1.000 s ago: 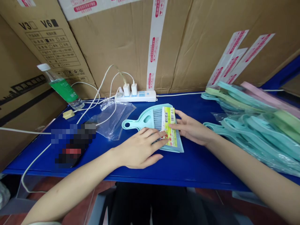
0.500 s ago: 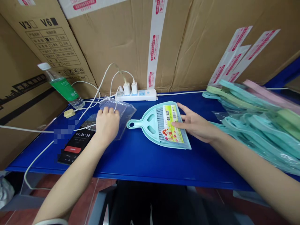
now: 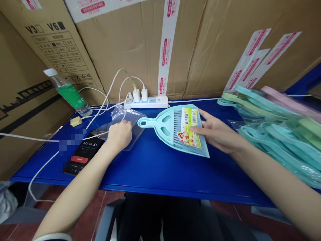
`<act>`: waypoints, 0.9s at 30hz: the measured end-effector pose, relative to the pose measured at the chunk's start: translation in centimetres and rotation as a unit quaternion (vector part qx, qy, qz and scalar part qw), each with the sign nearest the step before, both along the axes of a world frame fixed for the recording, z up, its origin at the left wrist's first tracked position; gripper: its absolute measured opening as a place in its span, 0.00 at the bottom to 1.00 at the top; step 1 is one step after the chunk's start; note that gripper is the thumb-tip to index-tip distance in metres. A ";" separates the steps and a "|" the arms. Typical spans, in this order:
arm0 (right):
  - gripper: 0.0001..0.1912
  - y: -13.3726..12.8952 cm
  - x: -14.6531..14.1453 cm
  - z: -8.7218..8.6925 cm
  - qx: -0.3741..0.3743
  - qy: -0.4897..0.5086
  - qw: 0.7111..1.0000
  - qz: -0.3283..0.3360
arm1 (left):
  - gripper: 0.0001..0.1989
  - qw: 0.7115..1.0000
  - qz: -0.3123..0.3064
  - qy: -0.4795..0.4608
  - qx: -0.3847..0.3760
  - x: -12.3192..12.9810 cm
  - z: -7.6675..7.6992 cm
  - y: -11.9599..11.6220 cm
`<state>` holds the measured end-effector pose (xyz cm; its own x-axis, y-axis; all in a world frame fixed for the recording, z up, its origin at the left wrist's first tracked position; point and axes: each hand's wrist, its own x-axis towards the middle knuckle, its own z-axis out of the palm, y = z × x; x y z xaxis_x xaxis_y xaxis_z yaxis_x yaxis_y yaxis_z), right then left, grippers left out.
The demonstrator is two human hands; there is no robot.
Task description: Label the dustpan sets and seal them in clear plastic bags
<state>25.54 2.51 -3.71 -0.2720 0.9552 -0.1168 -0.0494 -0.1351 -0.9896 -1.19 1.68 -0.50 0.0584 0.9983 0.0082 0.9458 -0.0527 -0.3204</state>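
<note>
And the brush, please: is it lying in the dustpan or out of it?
In: the brush lies within the outline of the dustpan, with the printed card across its bristles. Whether it is clipped, I cannot tell.

The dustpan set (image 3: 167,125) is turquoise with grey-blue bristles (image 3: 177,127), its label (image 3: 189,122) white and yellow-green

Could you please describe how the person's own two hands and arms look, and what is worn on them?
The left hand and right hand wear no gloves, and no watch or bracelet shows at either wrist. Both forearms are bare. Near the left elbow, at the picture's bottom edge, is a pale band, perhaps a sleeve's hem.
</note>
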 end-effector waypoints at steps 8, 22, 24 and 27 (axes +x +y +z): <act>0.47 -0.1 -1.1 -0.3 -0.059 0.028 0.998 0.002 | 0.13 0.994 -0.053 -0.093 -0.014 1.0 0.0 -0.4; 0.42 -0.6 -1.9 -0.6 -0.055 0.033 0.998 0.011 | 0.06 0.823 -0.221 -0.509 -0.125 1.5 -1.9 -1.0; 0.43 -0.6 -2.0 -0.7 -0.062 0.031 0.997 0.022 | 0.06 0.810 -0.224 -0.527 -0.129 1.7 -2.2 -1.0; 0.43 -0.9 -2.2 -0.8 -0.074 0.031 0.996 0.034 | 0.06 0.792 -0.228 -0.553 -0.121 2.1 -2.4 -1.1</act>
<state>23.29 1.65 -4.46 -0.3458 0.9083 -0.2354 -0.0955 -0.2836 -0.9542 0.87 0.56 -2.92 0.5039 0.8558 0.1168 0.5059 -0.4020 0.7632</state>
